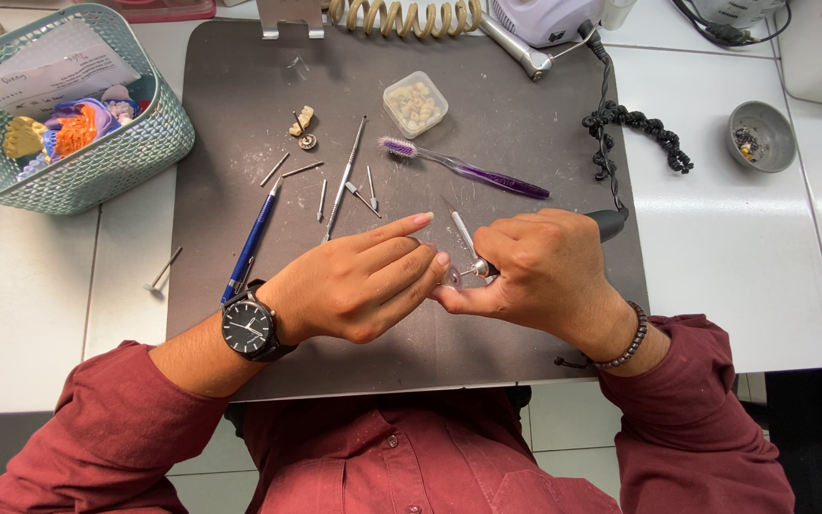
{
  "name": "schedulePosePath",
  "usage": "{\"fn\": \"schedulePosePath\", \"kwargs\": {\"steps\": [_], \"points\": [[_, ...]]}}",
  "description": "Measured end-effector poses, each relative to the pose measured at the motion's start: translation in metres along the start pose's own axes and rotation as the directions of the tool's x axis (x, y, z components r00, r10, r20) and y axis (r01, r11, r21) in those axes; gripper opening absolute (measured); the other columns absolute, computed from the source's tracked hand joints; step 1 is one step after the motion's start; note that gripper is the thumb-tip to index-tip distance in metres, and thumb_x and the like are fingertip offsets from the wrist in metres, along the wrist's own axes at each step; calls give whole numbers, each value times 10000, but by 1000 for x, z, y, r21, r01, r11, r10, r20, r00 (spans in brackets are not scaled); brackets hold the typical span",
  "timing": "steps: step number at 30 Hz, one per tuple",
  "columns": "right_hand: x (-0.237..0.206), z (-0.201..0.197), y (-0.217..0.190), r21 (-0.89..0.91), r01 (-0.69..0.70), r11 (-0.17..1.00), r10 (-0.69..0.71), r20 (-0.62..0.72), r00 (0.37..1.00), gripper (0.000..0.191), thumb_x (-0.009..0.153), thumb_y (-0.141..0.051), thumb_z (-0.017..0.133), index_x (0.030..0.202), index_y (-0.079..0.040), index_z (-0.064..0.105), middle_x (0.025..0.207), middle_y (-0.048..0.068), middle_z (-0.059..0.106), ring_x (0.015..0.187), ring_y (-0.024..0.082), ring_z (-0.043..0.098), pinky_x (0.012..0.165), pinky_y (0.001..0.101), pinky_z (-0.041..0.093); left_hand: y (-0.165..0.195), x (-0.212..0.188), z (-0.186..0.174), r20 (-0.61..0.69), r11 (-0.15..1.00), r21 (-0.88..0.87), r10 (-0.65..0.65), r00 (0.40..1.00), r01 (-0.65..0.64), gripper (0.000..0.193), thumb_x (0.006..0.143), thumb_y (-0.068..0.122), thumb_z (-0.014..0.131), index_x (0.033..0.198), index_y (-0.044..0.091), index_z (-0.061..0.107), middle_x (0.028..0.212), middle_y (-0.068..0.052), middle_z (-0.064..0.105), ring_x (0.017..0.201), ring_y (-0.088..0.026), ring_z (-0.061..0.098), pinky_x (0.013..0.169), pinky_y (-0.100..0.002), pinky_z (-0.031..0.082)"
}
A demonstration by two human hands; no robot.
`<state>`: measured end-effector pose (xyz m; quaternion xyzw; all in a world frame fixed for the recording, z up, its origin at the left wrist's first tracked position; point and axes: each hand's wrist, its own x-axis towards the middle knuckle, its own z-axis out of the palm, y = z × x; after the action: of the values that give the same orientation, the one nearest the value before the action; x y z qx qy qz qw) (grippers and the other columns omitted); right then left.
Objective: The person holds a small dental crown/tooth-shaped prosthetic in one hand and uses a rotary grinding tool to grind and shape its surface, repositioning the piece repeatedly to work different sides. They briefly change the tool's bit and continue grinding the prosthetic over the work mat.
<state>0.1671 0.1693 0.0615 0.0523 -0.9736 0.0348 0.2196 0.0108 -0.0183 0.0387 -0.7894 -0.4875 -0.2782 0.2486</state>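
Observation:
My right hand grips a black rotary handpiece whose metal tip points left over the dark work mat. My left hand, with a black wristwatch, meets that tip; its fingertips pinch something very small there, too tiny to identify. The index finger stretches out above it. A coiled black cord runs from the handpiece up to the back of the bench.
Burs and thin metal tools, a blue pen-like instrument and a purple toothbrush lie on the mat. A clear box of small pieces, a teal basket with dental models and a grey bowl stand around.

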Motion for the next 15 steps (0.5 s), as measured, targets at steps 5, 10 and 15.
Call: {"fn": "schedulePosePath", "kwargs": {"steps": [5, 10, 15], "points": [[0, 0, -1, -3, 0, 1000, 0, 5, 1000, 636, 749, -578, 836, 539, -116, 452, 488, 6, 451, 422, 190, 463, 423, 344, 354, 1, -1, 1, 5, 999, -28, -20, 1000, 20, 313, 950, 89, 723, 1176, -124, 684, 1024, -124, 660, 971, -241, 707, 1124, -480, 537], [0, -1, 0, 21, 13, 1000, -12, -54, 998, 648, 751, -597, 846, 550, -124, 451, 494, 12, 432, 433, 200, 451, 434, 344, 347, 0, -1, 2, -17, 998, -34, -46, 999, 46, 312, 955, 94, 727, 1174, -122, 677, 1037, -133, 676, 976, -244, 712, 1124, -482, 535], [1, -1, 0, 23, 6, 1000, -5, -48, 999, 662, 752, -619, 845, 560, -121, 454, 492, 12, 423, 428, 195, 442, 431, 344, 339, 1, -2, 3, -19, 998, -28, -52, 998, 51, 312, 960, 95, 726, 1178, -123, 678, 1029, -126, 679, 971, -236, 712, 1122, -476, 536]]}}
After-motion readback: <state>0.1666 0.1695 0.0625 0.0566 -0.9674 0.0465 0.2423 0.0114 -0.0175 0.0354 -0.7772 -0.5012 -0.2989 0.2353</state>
